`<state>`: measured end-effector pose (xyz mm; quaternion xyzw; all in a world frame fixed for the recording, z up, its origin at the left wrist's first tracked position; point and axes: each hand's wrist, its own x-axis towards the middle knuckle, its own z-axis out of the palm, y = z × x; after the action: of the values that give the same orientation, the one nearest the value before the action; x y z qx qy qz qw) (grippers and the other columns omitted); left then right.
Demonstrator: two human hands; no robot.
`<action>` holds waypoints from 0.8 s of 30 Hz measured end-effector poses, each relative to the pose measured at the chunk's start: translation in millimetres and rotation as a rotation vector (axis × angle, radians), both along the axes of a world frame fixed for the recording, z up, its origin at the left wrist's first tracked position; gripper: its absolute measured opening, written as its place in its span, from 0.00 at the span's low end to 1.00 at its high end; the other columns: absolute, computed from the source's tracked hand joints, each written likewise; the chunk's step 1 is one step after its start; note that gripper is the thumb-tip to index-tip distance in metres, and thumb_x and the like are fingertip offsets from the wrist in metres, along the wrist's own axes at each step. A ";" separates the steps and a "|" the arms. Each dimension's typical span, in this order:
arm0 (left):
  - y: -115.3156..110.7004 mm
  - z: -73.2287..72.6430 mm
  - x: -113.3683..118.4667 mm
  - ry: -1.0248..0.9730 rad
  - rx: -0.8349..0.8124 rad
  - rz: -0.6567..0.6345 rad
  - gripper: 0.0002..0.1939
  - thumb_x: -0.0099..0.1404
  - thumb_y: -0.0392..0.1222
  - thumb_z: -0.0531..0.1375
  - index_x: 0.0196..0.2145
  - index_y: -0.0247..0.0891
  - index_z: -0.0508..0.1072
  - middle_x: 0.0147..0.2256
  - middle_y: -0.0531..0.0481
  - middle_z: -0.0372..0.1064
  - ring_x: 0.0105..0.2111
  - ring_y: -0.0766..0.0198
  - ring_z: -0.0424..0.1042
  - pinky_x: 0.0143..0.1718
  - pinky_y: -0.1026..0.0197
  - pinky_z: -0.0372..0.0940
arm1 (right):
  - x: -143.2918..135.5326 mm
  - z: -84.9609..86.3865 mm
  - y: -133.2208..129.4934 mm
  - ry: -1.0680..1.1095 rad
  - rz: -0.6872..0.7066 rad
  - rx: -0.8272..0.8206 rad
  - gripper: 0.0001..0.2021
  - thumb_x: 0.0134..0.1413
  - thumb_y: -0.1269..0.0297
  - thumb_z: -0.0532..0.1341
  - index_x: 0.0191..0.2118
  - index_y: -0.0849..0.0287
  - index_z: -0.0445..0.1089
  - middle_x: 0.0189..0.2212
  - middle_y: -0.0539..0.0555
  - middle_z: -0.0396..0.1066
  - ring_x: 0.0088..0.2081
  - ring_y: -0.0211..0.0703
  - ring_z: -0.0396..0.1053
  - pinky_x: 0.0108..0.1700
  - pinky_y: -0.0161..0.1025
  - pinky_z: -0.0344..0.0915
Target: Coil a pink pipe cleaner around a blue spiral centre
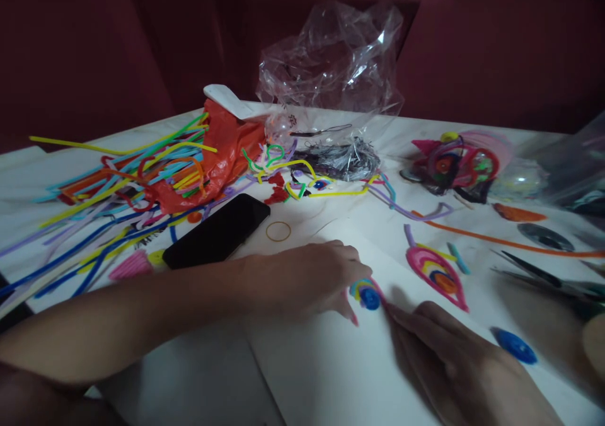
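Observation:
A small teardrop shape of coiled pipe cleaners [369, 298], with a blue spiral, yellow and light blue arcs and a pink outline, lies on white paper [326, 363] between my hands. My left hand [326, 278] reaches across from the left, its thumb and fingers closed around the shape's left side. From the lower right, my right hand [449, 350] pinches the pink edge at the shape's other end. Beyond it rests a similar pink teardrop [460, 301] with an orange spiral. A loose blue coil [516, 346] sits beside my right hand.
A black phone [217, 230] and a rubber band [278, 231] lie ahead. Loose pipe cleaners spill from a red plastic bag [231, 145] at left. Behind stands a clear plastic bag [331, 67]. Scissors [543, 275] lie at right, and finished coiled pieces [466, 164] sit farther back.

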<state>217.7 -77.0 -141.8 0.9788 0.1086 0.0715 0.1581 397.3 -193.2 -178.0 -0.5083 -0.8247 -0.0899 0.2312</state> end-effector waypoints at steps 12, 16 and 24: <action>-6.6 0.2 3.9 0.082 0.072 0.072 0.14 0.61 0.47 0.57 0.38 0.34 0.72 0.33 0.46 0.65 0.36 0.63 0.64 0.39 0.64 0.59 | 4.1 -1.5 -3.9 0.039 -0.042 -0.089 0.16 0.65 0.63 0.42 0.39 0.58 0.66 0.24 0.49 0.63 0.18 0.36 0.65 0.14 0.30 0.60; -12.5 0.6 4.9 0.100 0.095 0.117 0.14 0.61 0.47 0.57 0.37 0.32 0.72 0.34 0.44 0.64 0.36 0.62 0.63 0.38 0.64 0.59 | 5.6 0.2 -5.1 -0.026 -0.039 -0.034 0.18 0.65 0.64 0.42 0.38 0.58 0.68 0.27 0.52 0.68 0.19 0.40 0.67 0.13 0.32 0.61; -19.7 -7.2 5.3 0.034 0.090 0.264 0.15 0.59 0.49 0.59 0.36 0.34 0.72 0.32 0.47 0.64 0.34 0.62 0.63 0.34 0.63 0.60 | 5.3 -7.8 -4.3 -0.032 -0.095 -0.034 0.19 0.66 0.59 0.42 0.38 0.57 0.70 0.30 0.52 0.69 0.23 0.40 0.69 0.13 0.30 0.61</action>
<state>223.1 -96.7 -149.0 0.9632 0.2359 0.0798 0.1015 402.7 -197.5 -185.8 -0.5492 -0.8046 -0.0949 0.2050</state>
